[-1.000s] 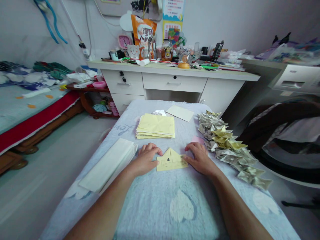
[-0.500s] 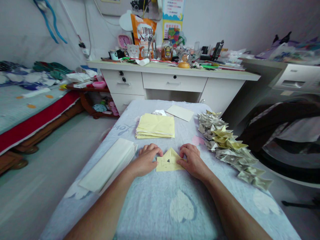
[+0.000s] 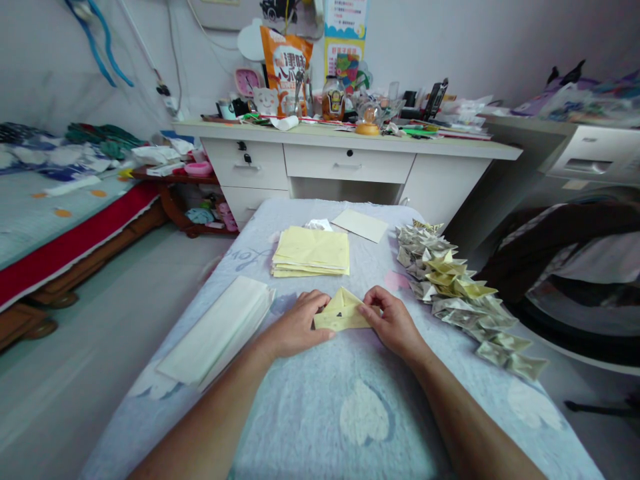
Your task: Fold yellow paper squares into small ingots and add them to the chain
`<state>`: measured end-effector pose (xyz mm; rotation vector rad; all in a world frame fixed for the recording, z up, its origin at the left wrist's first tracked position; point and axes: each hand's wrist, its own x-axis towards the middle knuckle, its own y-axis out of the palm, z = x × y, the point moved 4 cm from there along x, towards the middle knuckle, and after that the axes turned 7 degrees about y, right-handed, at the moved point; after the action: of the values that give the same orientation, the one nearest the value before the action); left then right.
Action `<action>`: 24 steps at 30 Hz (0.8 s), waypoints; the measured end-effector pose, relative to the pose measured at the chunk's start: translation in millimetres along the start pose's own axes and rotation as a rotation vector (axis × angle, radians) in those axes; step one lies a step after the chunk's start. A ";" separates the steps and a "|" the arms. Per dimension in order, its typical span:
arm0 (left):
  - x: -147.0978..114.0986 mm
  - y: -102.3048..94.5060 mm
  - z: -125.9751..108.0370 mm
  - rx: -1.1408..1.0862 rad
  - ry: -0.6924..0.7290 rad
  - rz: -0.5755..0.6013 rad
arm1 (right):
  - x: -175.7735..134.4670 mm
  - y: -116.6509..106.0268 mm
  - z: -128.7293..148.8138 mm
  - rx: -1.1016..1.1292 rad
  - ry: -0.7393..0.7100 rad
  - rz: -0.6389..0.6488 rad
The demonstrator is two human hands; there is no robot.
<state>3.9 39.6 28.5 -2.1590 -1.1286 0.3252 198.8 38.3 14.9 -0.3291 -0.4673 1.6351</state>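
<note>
A folded yellow paper (image 3: 344,320) with a pointed top and a small dark mark lies between my hands, its near edge tilted up off the cloth. My left hand (image 3: 300,325) grips its left end, thumb along the near edge and fingers behind. On the other end, my right hand (image 3: 391,319) pinches the paper between thumb and fingers. Beyond them sits a stack of yellow paper sheets (image 3: 311,251). Left of my left hand lies a pile of long folded white paper (image 3: 220,330). Rows of folded paper pieces (image 3: 450,283), grey and yellow, run down the right side.
A patterned blue cloth (image 3: 295,413) covers the table. At its far end are a pale card (image 3: 361,225) and crumpled white paper (image 3: 319,225). A cluttered white desk (image 3: 350,163) stands behind, a washing machine (image 3: 590,160) to the right, and a bed (image 3: 60,220) to the left.
The folded paper's near edge has lifted and its shape has become shorter in view. My left thumb has moved right under that edge, while my right hand has shifted slightly right.
</note>
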 end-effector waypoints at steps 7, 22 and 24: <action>5.7 17.4 9.0 -0.339 -0.101 -0.068 | 4.6 3.1 -7.6 0.527 0.115 0.014; 9.4 40.4 4.8 -0.436 -0.149 -0.051 | 0.2 22.4 -0.9 0.833 0.152 0.150; 9.2 39.4 3.5 -0.399 -0.154 -0.051 | 1.1 20.5 -3.2 0.847 0.160 0.109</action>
<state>32.6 32.8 0.6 -2.4770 -1.4311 0.2638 182.2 38.1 2.3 0.1562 0.3817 1.7428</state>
